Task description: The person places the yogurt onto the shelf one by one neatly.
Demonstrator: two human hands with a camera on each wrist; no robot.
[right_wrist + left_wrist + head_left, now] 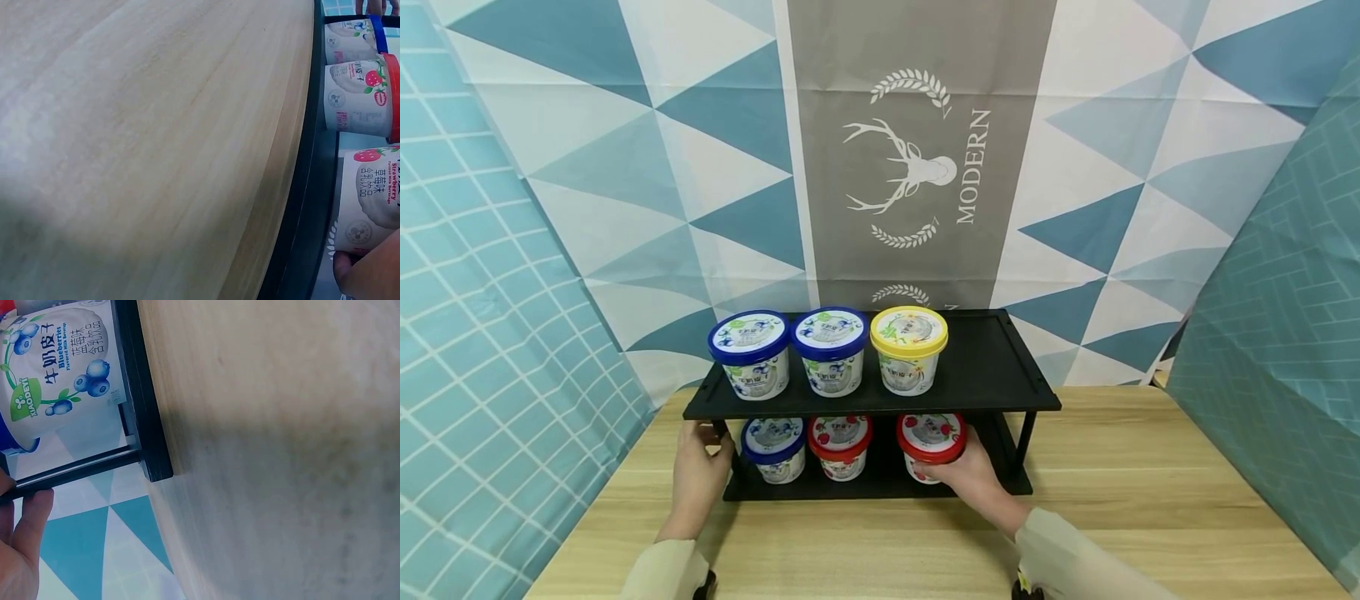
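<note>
My right hand (976,479) grips a red-lidded strawberry milk drink tub (931,435) from its right side, at the lower tier of a black two-tier rack (992,358). In the right wrist view, a fingertip curls near the base of that strawberry tub (369,203). Whether its base touches the shelf I cannot tell. To its left on the lower tier stand another red-lidded tub (840,446) and a blue-lidded blueberry tub (773,450). At the rack's left side, my left hand (696,475) holds the left front post (81,470) between thumb and fingers.
Two blue-lidded tubs (748,354) (829,350) and a yellow-lidded tub (908,350) stand on the upper tier. The rack sits on a wooden table (850,550). Patterned cloth (917,167) hangs behind, with blue-green cloth at both sides.
</note>
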